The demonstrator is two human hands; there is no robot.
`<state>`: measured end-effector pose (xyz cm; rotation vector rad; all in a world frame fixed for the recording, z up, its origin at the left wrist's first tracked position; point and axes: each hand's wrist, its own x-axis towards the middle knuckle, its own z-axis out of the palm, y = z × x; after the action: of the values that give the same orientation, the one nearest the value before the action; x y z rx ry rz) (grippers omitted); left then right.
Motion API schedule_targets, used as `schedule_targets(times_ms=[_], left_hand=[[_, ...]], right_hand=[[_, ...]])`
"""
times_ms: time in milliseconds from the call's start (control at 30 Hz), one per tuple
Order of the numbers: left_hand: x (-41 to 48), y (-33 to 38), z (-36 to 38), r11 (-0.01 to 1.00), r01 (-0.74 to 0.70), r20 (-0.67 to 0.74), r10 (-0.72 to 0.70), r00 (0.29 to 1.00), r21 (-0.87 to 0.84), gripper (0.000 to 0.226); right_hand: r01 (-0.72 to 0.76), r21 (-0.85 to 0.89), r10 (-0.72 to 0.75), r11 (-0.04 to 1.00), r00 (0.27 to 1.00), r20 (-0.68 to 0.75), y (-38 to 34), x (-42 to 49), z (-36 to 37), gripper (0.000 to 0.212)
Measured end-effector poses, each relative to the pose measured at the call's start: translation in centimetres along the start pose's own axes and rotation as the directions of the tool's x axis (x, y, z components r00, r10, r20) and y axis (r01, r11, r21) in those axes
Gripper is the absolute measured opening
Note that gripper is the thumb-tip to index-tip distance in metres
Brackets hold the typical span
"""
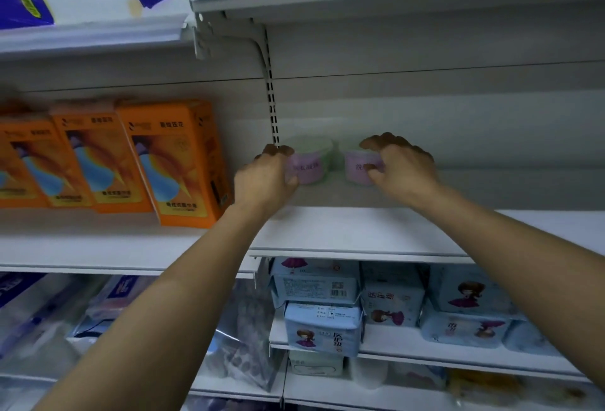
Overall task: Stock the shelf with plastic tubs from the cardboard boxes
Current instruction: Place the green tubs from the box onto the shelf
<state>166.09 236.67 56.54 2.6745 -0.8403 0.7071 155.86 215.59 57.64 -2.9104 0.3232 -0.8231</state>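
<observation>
Although two tubs have reached the back of the shelf (pixel 360 230), the stocking looks barely begun, since nearly all of that white board lies bare in front of them and off to the right. The left tub (pixel 311 161) and the right tub (pixel 358 166) are small, with lilac labels and pale greenish lids, and they stand side by side near the back panel, close together but apart. The left hand (pixel 265 178) wraps the left tub's side, fingers curled round it and thumb at the front. The right hand (pixel 404 165) arches over the right tub, fingertips on the lid's far edge and thumb pressing the label. Both grasps are closed on the tubs, so neither is let go yet; the blur hides whether the bases sit fully on the board. I judge this to be the setting-down step of an early pair, with release, and many more trips, left to do. No cardboard boxes show, so how many tubs are left cannot be told. Beside the left hand stand orange cartons (pixel 176 161) on the neighbouring bay, and pale blue packs (pixel 322 328) fill the tier beneath
</observation>
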Motion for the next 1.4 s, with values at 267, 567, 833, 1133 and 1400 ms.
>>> schedule_targets(times_ms=[267,567,833,1133,1400], left_hand=[[-13.6,-0.8,-5.4,0.992,-0.045,-0.085,0.034,0.996,-0.121,0.045],[-29.7,-3.6,-6.0,0.995,-0.007,0.049,0.012,0.999,-0.101,0.048],[-42.5,-5.2,-2.3,0.963,0.244,0.327,-0.197,0.924,-0.109,0.047],[-53.1,-5.3,4.8,0.771,0.623,0.674,-0.391,0.627,-0.132,0.048],[-61.0,-4.8,13.7,0.011,1.0,0.84,-0.542,-0.007,0.015,0.048]], right_hand=[[0.089,0.033,-0.09,0.996,0.995,0.043,-4.8,-11.3,-2.0,0.045],[0.08,0.07,-0.093,0.994,0.975,0.203,-10.7,-24.9,-1.0,0.051],[0.116,0.152,-0.176,0.982,0.856,0.487,-14.1,-34.0,5.2,0.05],[0.009,0.172,-0.139,0.985,0.634,0.761,-14.1,-43.4,13.7,0.044],[-0.263,0.081,0.033,0.961,0.403,0.915,-10.7,-50.6,21.9,0.015]])
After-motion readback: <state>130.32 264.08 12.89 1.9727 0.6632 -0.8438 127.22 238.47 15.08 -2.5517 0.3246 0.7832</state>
